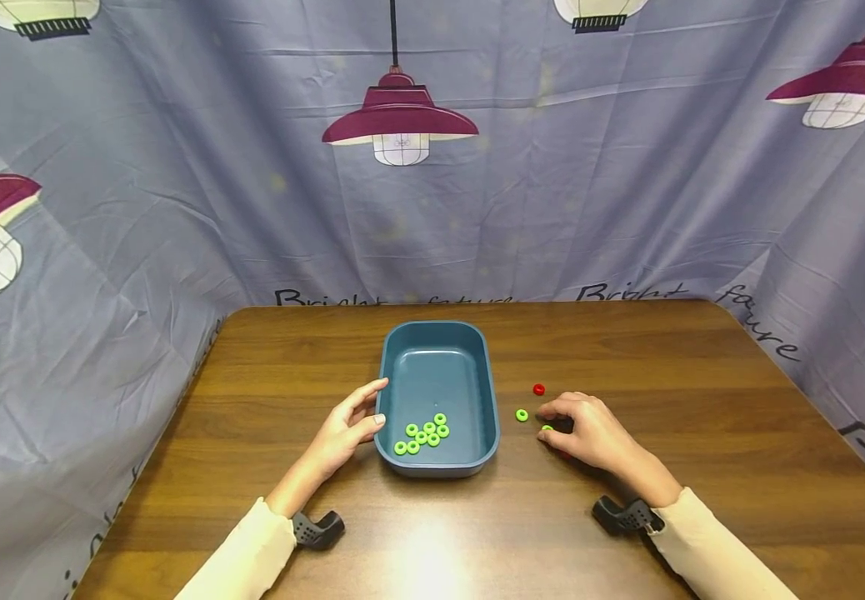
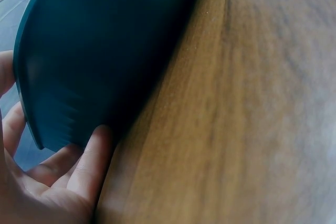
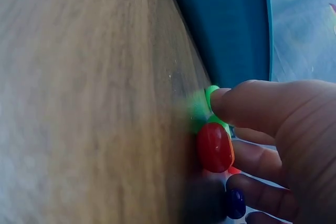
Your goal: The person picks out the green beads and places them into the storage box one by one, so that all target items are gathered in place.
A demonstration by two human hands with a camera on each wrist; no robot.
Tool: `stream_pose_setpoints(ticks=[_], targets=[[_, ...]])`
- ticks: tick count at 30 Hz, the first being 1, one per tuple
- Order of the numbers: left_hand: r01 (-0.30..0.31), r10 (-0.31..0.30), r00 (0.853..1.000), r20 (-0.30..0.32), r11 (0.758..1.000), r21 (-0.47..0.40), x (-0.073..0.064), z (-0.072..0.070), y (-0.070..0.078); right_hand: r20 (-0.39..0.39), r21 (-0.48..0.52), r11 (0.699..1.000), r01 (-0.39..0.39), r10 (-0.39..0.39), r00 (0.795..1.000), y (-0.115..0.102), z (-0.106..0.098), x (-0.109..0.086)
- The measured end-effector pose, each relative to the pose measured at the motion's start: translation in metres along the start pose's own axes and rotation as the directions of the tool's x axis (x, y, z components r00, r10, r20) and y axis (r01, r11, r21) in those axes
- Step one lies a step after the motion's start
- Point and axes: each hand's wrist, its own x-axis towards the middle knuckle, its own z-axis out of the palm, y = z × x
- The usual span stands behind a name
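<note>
A blue rectangular box stands mid-table with several small green rings on its floor, toward the near end. My left hand is at its left side, thumb and forefinger at the rim; the left wrist view has other fingers against the outer wall. To the right of the box, my right hand is low over the table, thumb and forefinger apart around a green ring. Close by its fingers in the right wrist view are a red ring and a dark blue one.
Another green ring lies between the box and my right hand. Beyond it is a red ring. The wooden table ends at a grey-blue curtain printed with lamps. Each wrist wears a black strap.
</note>
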Motion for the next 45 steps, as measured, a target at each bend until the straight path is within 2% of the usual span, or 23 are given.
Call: stream_pose_setpoints(ticks=[7, 15, 21, 28, 34, 39, 45], targets=[[0.008, -0.008, 1.0, 0.002, 1.0, 0.002, 0.0, 0.0, 0.001, 0.018, -0.006, 1.0, 0.018, -0.018, 1.0, 0.004, -0.001, -0.001], [0.012, -0.012, 1.0, 0.006, 1.0, 0.0, 0.0, 0.001, 0.0, 0.058, -0.03, 1.0, 0.001, 0.001, 0.998, 0.009, -0.004, -0.003], [0.011, -0.011, 1.0, 0.008, 1.0, -0.005, 0.0, 0.001, 0.001, 0.04, -0.031, 0.999, 0.019, -0.018, 0.999, 0.009, -0.003, -0.004], [0.013, -0.013, 1.0, 0.007, 1.0, -0.012, 0.0, 0.001, 0.001, 0.021, -0.019, 1.0, 0.005, -0.004, 1.0, 0.008, -0.003, -0.003], [0.012, -0.012, 1.0, 0.003, 1.0, -0.004, -0.001, 0.0, 0.001, 0.053, -0.027, 0.999, -0.028, 0.029, 0.998, 0.007, -0.005, -0.001], [0.017, -0.017, 1.0, -0.001, 1.0, 0.012, -0.001, -0.001, 0.002, 0.073, -0.038, 0.999, -0.026, 0.029, 0.997, 0.007, -0.007, 0.0], [0.021, -0.021, 1.0, 0.001, 1.0, 0.004, -0.001, 0.0, 0.002, 0.134, -0.064, 0.996, -0.065, 0.073, 0.988, 0.006, -0.013, -0.001]])
